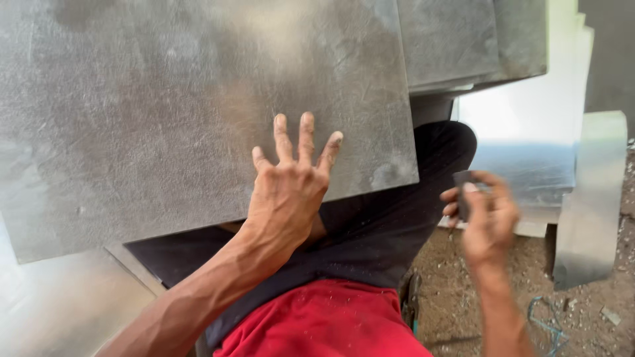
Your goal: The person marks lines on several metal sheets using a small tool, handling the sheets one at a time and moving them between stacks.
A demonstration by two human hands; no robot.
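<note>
Left hand (286, 192) presses flat, fingers spread, on metal sheet (165, 112); right hand (486, 218) pinches small dark block (463, 188).

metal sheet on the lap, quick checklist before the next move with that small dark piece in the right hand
1. Left hand flat on the metal sheet, fingers spread: ok.
2. Sheet resting across the lap, near edge over the dark trousers: ok.
3. Right hand gripping the small dark piece: ok, though blurred.
4. Dark piece touching the sheet: not ok, it is held off to the side.
5. What the dark piece is: cannot tell.
6. Curved metal strip standing on the dirt ground, clear of the right hand: ok.
</note>
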